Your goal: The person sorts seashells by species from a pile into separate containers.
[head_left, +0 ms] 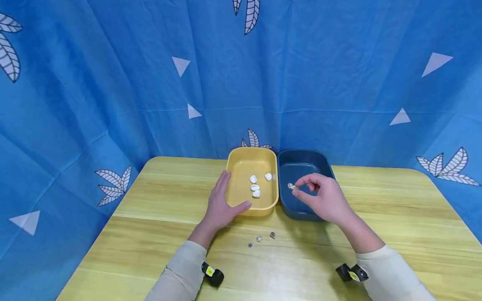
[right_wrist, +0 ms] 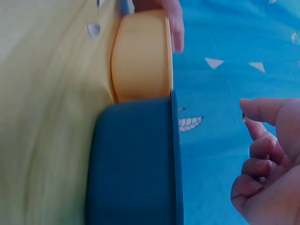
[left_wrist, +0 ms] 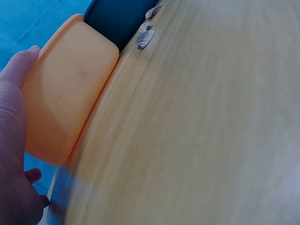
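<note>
My left hand (head_left: 220, 202) spreads over the near left corner of a yellow container (head_left: 241, 155), fingers along its left wall and thumb at the near rim. Several white shells (head_left: 255, 188) lie inside it. Over a dark blue container (head_left: 301, 156), my right hand (head_left: 325, 198) pinches a small shell (head_left: 295, 188) between thumb and index finger. Another small shell (head_left: 289, 185) shows close beside it, apparently in the blue container. In the right wrist view the pinched piece is mostly hidden by the fingertips.
On the wooden table (head_left: 169, 196), three small ridged shells, one of them a dark shell (head_left: 273, 235), lie in front of the containers. The two containers stand side by side near the back edge. A blue patterned curtain (head_left: 233, 75) hangs behind the table.
</note>
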### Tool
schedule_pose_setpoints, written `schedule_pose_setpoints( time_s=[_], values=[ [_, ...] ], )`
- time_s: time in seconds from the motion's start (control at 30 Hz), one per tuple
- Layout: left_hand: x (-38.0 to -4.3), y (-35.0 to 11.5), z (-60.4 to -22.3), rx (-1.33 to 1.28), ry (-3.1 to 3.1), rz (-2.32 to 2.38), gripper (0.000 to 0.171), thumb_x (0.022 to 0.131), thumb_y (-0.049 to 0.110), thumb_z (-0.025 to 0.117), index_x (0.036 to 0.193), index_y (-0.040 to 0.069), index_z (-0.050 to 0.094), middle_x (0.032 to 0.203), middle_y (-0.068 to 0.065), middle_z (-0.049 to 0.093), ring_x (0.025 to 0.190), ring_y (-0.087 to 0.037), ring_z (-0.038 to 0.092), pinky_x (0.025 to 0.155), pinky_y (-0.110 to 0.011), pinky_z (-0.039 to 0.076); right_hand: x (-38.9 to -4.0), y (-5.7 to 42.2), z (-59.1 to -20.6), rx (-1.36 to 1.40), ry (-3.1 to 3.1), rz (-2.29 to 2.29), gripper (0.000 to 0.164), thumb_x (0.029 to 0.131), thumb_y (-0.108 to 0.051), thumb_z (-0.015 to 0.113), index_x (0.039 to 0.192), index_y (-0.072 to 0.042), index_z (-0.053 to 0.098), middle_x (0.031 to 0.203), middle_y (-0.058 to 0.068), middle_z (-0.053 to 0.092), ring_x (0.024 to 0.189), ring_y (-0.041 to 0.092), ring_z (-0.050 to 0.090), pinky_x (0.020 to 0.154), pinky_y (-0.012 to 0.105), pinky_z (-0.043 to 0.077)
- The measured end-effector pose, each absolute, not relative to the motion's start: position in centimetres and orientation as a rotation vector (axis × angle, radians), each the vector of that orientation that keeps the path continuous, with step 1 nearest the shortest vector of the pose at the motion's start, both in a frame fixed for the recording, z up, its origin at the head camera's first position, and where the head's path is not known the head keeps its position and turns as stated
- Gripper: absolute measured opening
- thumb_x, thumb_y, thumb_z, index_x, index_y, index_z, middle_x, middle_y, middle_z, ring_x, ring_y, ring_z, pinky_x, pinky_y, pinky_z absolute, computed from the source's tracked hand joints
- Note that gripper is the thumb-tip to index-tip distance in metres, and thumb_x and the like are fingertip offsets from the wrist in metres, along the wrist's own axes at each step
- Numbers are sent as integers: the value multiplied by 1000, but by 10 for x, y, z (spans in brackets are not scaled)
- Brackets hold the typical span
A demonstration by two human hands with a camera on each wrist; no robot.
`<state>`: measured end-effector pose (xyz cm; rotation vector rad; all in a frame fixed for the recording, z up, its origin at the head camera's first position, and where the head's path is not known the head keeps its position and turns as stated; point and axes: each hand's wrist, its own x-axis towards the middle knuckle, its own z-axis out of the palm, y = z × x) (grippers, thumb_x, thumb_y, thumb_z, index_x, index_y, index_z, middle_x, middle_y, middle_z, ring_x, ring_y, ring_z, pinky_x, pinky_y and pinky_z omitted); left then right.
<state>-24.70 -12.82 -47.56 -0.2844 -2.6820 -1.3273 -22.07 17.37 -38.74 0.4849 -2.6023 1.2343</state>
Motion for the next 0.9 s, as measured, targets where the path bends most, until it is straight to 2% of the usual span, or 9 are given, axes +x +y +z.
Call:
schedule_pose_setpoints(
  time_s=[0.17,0.5,0.77,0.9],
  values=[
    [-246,-128,-475,-293,-2668,-1340,110,76,51,83,160,17,22,166,6,10,148,-29,16,114,-58,18,-237,176,-387,433,-2559,1215,10,87,-16,80,93,-11,73,72,5,43,58,23,37,51,33,29],
    [-245,-129,-475,-298,-2669,-1335,109,76,54,82,161,23,20,166,7,10,148,-28,16,114,-58,18,-266,176,-394,246,-2610,1194,17,91,-21,77,99,-7,72,75,6,41,60,26,38,52,35,28],
    [-246,-129,-475,-284,-2687,-1327,109,76,55,81,161,22,20,166,9,8,148,-25,14,114,-57,18,-281,173,-401,137,-2623,1228,21,93,-24,74,101,-5,71,77,6,40,64,26,40,55,35,30],
    [-247,-129,-477,-290,-2684,-1318,111,75,61,79,161,21,21,165,10,8,148,-25,15,114,-57,19,-287,173,-408,86,-2641,1225,23,93,-28,73,101,-6,70,78,6,40,64,27,40,56,36,31]
  ],
)
